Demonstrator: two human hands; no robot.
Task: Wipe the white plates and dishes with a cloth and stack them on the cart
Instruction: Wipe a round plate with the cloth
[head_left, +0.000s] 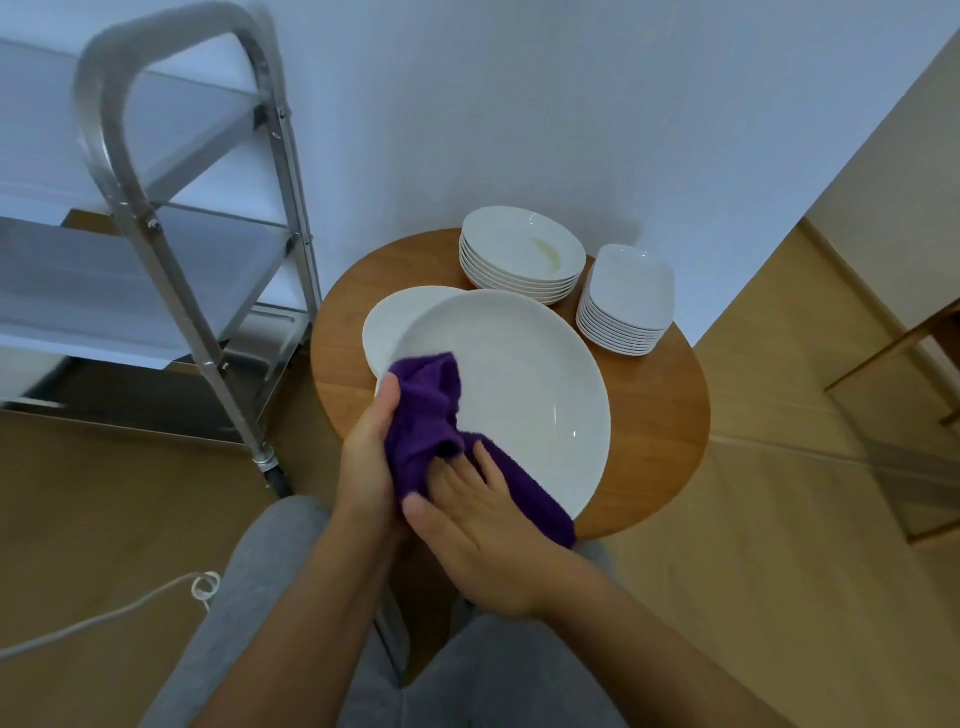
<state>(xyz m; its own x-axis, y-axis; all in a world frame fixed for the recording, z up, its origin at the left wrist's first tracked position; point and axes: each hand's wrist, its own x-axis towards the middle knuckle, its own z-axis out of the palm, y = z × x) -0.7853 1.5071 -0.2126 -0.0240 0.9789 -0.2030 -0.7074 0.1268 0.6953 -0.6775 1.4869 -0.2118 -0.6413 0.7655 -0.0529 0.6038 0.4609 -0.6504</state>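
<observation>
A large white plate (524, 384) is held tilted above the round wooden table (654, 431). My left hand (366, 457) grips the plate's near-left rim together with a purple cloth (426, 421). My right hand (478, 530) presses the cloth against the plate's lower edge. Another large white plate (389, 325) lies on the table behind it. At the back stand a stack of round white bowls (519, 254), the top one with a yellowish smear, and a stack of square white dishes (626, 299). The metal cart (171, 218) stands to the left.
The cart's shelves (78, 280) look bare. A white cable (130, 605) lies on the wooden floor at lower left. A white wall rises behind the table. My grey-trousered knees (270, 571) sit just under the table's near edge. A wooden furniture frame (893, 358) stands at right.
</observation>
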